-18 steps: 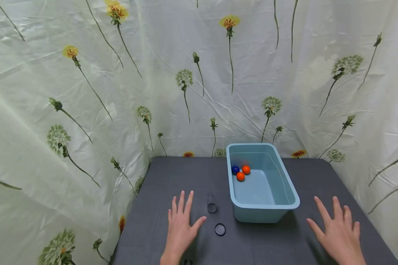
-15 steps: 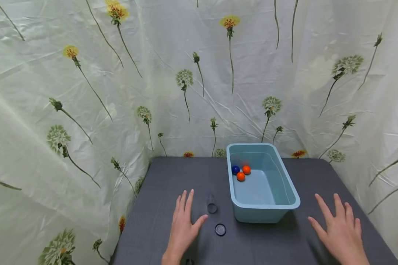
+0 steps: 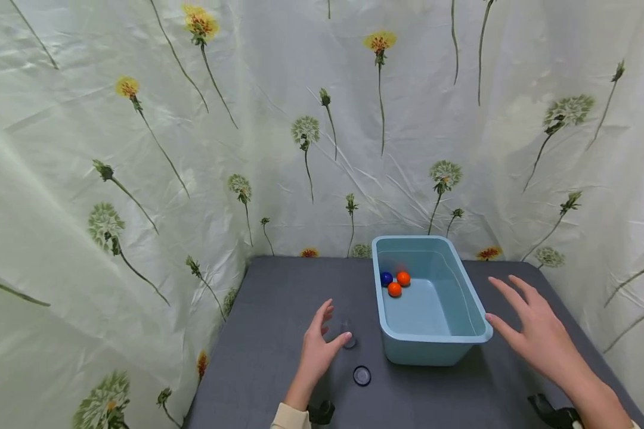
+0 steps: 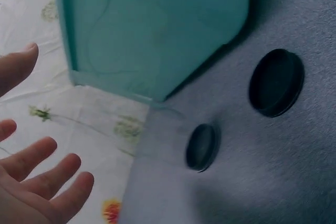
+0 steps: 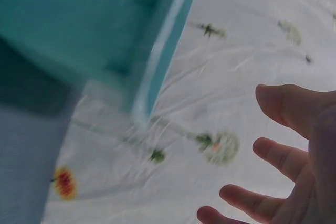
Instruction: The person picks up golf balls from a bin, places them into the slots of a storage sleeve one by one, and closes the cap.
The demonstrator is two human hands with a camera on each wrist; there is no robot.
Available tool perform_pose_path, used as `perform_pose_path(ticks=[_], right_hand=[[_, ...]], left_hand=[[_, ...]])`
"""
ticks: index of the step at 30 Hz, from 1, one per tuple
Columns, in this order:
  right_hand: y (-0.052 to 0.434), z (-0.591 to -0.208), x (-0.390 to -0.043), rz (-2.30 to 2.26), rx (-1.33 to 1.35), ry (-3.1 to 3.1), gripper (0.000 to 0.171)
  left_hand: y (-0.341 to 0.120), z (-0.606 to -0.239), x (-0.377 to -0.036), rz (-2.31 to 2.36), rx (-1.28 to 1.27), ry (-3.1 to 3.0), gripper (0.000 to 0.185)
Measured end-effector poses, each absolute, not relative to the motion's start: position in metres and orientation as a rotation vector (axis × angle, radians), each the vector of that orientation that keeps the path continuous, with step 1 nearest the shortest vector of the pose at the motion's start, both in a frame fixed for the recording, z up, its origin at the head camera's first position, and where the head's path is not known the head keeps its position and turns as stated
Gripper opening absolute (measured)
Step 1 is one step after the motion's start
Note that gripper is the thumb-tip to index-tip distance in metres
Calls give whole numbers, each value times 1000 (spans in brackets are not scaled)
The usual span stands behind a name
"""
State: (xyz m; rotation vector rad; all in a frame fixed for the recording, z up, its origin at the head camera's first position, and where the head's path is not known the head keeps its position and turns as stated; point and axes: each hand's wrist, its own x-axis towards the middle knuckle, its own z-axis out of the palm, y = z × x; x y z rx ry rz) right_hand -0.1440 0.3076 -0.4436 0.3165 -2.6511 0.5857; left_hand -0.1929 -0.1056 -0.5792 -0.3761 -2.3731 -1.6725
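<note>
My left hand (image 3: 318,348) hovers beside a small clear container (image 3: 346,327) lying on the table, thumb and fingers spread apart around nothing. Its thumb overlaps the container's dark round end (image 4: 201,148) in the head view. A dark round lid (image 3: 362,376) lies flat nearer to me, also showing large in the left wrist view. At the right side of the light blue bin (image 3: 443,353), my right hand (image 3: 542,336) is raised with fingers loosely extended, thumb tip close to the rim. Two orange balls (image 3: 403,278) and a dark blue ball (image 3: 386,279) sit inside the bin.
The dark grey table (image 3: 290,286) is backed by a pale curtain (image 3: 279,149) printed with dandelions, which also runs along both sides. A black strap piece (image 3: 322,412) shows at my left wrist and another at my right wrist.
My left hand has shifted right to the clear container, turning so its thumb side faces it. My right hand has moved forward and left to the bin's rim. The head view has tilted slightly.
</note>
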Motion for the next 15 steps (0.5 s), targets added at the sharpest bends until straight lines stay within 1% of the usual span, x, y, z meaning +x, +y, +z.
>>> perform_pose_path(ticks=[7, 11, 15], right_hand=[[279, -418, -189, 458, 583, -2741, 73], [260, -416, -219, 455, 716, -2808, 67], [244, -421, -254, 540, 822, -2890, 63]], left_hand=[[-94, -606, -201, -1722, -381, -2403, 82], [-91, -617, -204, -1775, -346, -2398, 79], [-89, -623, -209, -1800, -314, -2400, 72]])
